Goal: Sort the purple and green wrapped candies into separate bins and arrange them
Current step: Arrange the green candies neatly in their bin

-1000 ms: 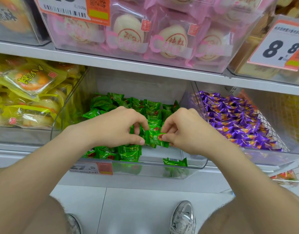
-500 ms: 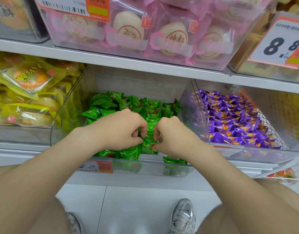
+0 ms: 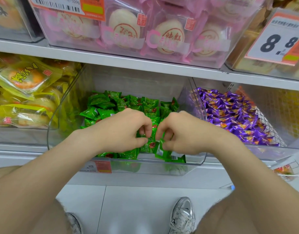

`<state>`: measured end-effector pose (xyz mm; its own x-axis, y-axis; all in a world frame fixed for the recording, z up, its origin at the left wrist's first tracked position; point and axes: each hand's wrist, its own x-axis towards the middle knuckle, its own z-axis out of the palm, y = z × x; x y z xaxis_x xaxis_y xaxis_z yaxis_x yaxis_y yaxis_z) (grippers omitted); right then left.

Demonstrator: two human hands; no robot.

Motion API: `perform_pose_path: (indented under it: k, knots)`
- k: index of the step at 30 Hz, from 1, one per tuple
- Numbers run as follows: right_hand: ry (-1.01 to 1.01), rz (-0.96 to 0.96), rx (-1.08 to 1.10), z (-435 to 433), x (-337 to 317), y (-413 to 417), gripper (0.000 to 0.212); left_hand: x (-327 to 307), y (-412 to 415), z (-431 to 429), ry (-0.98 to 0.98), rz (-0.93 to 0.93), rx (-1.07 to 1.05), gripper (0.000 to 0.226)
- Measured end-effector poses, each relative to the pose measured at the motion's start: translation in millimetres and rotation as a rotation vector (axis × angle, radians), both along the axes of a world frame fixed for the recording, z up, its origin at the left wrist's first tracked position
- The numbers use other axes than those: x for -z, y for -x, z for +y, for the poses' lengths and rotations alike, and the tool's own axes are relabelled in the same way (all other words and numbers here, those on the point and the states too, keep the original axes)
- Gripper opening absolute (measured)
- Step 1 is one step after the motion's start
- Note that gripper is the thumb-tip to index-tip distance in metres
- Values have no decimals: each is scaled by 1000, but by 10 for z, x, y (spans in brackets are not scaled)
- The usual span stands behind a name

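Green candies (image 3: 149,146) pinched in curled fingers (image 3: 142,131) of left hand (image 3: 121,130) and right hand (image 3: 184,134); purple candies (image 3: 229,115) right of fingers, in neighbouring bin (image 3: 272,150).

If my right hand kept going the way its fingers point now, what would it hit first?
The right hand points inward toward the left hand, so most likely the green candy pinched between them, then the left hand's fingers. Depth is hard to judge.

The green candies (image 3: 150,105) bore red blotches and pale lettering; the purple candies (image 3: 229,112) carried orange-gold patches; the pink packets (image 3: 125,29) showed red stamps; the yellow packets (image 3: 23,80) showed orange.
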<state>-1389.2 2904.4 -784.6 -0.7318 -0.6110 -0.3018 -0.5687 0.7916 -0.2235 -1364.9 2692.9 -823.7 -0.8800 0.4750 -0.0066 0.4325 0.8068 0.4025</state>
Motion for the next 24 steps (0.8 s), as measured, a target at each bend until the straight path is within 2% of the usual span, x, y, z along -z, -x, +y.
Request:
perform_pose_path:
  k: [3,5,7,10,12,14,16,19,21,24]
  knots:
    - [296,-16,249,126,-140,39,26,-68,-41,-34,-104,-27,31,48]
    - [472,-169,417,147,-191,7,19,-113,-78,-24,-216,10,26,60]
    - [650,-359,564,100,-190,-44,12,-150,-107,12,-301,113,15,60]
    - [834,-492,703,24,-147,-71,11,-181,-135,37,-326,273,12,40]
    - [840,-504,709,15,-115,-60,14,-184,-140,24,-333,315,-4,23]
    - [765,-416,616,36,-78,-53,20,-187,-130,12,-344,294,-31,13]
    - [622,-223,426,65,-71,-47,23,-190,-104,-8,-356,225,-73,13]
    - [472,-23,172,114,-96,-32,15,-184,-68,-63,-355,66,-117,17]
    - [446,5,96,140,-99,-16,11,-203,-64,-94,-374,-26,-132,17]
    - [454,-7,59,127,-84,-16,15,-238,-74,-112,-414,-81,-122,17]
